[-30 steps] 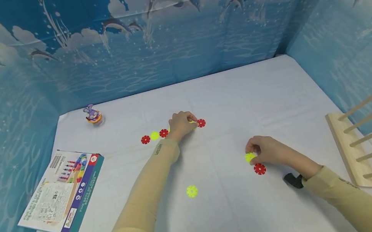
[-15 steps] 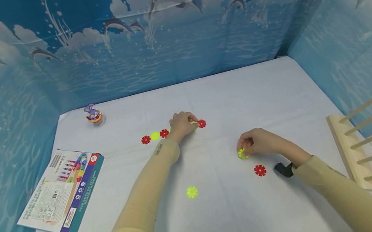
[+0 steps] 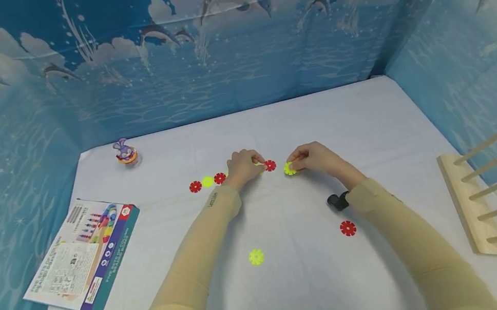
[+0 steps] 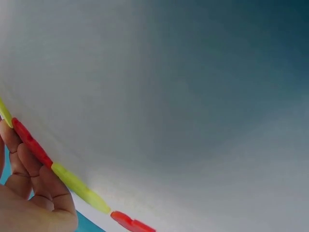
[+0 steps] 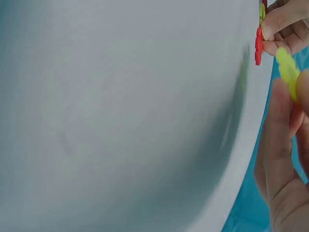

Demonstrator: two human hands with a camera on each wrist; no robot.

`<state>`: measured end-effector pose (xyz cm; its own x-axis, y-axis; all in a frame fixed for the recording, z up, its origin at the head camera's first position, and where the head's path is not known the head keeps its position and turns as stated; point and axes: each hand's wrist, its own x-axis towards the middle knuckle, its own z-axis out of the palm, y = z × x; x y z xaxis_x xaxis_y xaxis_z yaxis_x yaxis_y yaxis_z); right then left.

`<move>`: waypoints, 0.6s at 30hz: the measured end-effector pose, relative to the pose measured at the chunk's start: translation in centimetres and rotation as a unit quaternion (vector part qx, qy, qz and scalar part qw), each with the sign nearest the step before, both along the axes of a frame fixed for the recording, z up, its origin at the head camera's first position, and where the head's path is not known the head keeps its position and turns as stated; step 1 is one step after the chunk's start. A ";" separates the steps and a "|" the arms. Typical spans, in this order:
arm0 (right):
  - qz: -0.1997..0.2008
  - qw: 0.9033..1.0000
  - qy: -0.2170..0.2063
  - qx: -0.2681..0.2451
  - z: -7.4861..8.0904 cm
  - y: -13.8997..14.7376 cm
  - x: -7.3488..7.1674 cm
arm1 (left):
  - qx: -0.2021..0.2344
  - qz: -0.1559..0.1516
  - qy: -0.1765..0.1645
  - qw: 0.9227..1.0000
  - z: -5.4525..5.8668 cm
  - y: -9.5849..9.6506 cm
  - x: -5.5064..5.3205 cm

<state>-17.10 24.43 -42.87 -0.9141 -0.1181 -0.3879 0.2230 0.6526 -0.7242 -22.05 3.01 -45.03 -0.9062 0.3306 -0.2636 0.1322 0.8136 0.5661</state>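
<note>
A row of red and yellow notched plastic discs runs across the table, with a red disc [image 3: 195, 186], a yellow disc [image 3: 207, 181] and another red disc [image 3: 220, 178] at its left. My left hand [image 3: 243, 168] covers the row's middle, its thumb and fingers pinching a yellow disc [image 3: 257, 164] beside the right-end red disc [image 3: 270, 165]. In the left wrist view, its fingers lie along a red disc [image 4: 31, 142]. Just right of the row, my right hand [image 3: 316, 159] pinches a loose yellow disc [image 3: 289, 168] by its edge, apart from the end red disc.
Nearer me lie a single yellow disc [image 3: 256, 257] and a single red disc [image 3: 348, 228]. A printed box [image 3: 84, 258] is at the left, a purple rabbit toy [image 3: 125, 152] behind it. At the right stands a wooden peg rack [image 3: 471, 205]. Dolphin-print curtains [image 3: 229, 74] surround the table.
My right hand has carried the yellow disc from beside the loose red disc up and left to the row's right end. My left hand has stayed in place.
</note>
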 end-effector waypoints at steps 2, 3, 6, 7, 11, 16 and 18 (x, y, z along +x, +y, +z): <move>-0.018 1.000 -0.001 0.000 -0.2 -0.4 -0.7 | 0.002 -0.001 0.000 1.000 0.0 0.0 0.0; -0.026 1.000 -0.002 0.000 -0.3 -0.6 -1.0 | 0.003 -0.001 0.001 1.000 0.1 0.1 -0.1; -0.048 0.999 -0.006 -0.004 -0.6 -1.2 -1.7 | 0.004 -0.001 0.001 1.000 0.0 0.1 -0.1; -0.055 0.998 -0.008 -0.004 -0.6 -1.4 -1.9 | 0.004 -0.001 0.002 1.000 0.0 0.1 -0.1; -0.079 0.997 -0.016 0.001 -0.7 -2.0 -2.4 | 0.002 -0.003 0.006 1.000 0.0 0.1 0.0; -0.093 0.995 -0.019 0.023 -0.8 -2.6 -2.7 | 0.004 -0.002 0.004 1.000 0.0 0.0 0.0; -0.093 0.995 -0.014 0.035 -0.8 -2.7 -2.8 | 0.005 0.000 0.004 1.000 0.1 0.0 0.1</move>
